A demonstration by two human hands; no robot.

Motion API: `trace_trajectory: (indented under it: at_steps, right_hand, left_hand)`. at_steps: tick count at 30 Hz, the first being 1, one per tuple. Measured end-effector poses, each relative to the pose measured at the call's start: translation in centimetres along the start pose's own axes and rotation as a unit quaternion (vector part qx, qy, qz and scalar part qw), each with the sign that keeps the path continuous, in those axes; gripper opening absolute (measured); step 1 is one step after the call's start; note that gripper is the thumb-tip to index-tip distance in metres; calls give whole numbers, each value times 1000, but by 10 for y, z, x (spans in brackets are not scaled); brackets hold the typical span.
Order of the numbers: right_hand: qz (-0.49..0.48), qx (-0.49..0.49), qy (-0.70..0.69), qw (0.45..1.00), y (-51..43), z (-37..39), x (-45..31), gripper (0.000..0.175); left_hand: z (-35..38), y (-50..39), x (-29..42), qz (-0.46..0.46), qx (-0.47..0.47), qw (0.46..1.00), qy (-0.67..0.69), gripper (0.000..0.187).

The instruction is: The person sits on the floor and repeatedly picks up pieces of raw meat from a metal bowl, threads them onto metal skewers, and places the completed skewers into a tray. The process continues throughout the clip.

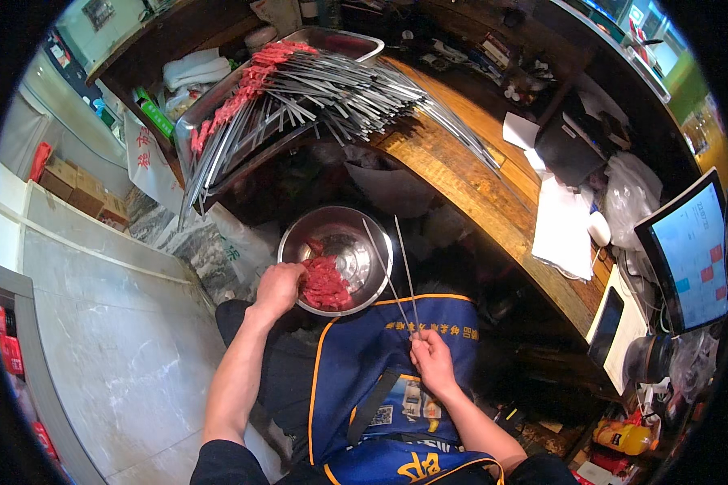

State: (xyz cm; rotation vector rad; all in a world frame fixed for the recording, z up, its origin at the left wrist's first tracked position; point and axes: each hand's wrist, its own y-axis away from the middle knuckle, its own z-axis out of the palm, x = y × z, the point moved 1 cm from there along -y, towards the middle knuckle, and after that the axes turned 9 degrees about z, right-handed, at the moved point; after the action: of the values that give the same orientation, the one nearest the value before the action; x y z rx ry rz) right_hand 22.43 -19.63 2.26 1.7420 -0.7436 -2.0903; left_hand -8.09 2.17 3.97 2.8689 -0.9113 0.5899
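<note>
A steel bowl (367,233) sits in front of my body, above the blue apron (340,388) with orange trim. Raw red meat pieces (326,288) lie in the bowl's lower left part. My left hand (279,291) reaches over the bowl's left rim, its fingertips at the meat. Whether those fingers pinch meat or the rim is hidden. Two bare metal skewers (407,273) fan out upward from my right hand (431,361), which grips them at their lower ends beside the bowl. Their tips point away from me, one crossing the bowl's right side.
Many skewers (340,91) threaded with red meat (242,91) lie across a metal tray (185,130). Several more rest on the curved wooden counter (461,176). A lit screen (688,254), a phone (606,324) and white paper (561,224) are to the right.
</note>
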Motion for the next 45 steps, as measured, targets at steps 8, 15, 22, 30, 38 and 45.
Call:
trace_trajectory:
  at_steps: [8,15,22,30,38,45]
  right_hand:
    - [-22,-8,12,1000,-3,5,2,15]
    - [-39,1,33,999,-3,7,2,13]
    - [-19,-13,48,999,-2,5,3,15]
    - [9,-19,98,995,9,7,-10,14]
    - [-21,7,159,987,22,2,9,19]
    - [-30,11,165,986,18,8,7,17]
  left_hand:
    - [14,4,17,40,11,998,-48,16]
    - [34,-9,26,-96,44,994,-25,18]
    - [49,-11,0,-171,21,974,146,19]
    - [15,2,27,-244,166,560,774,23]
    - [19,-4,50,-222,244,511,794,25]
    - [1,-6,66,-214,232,543,778,31]
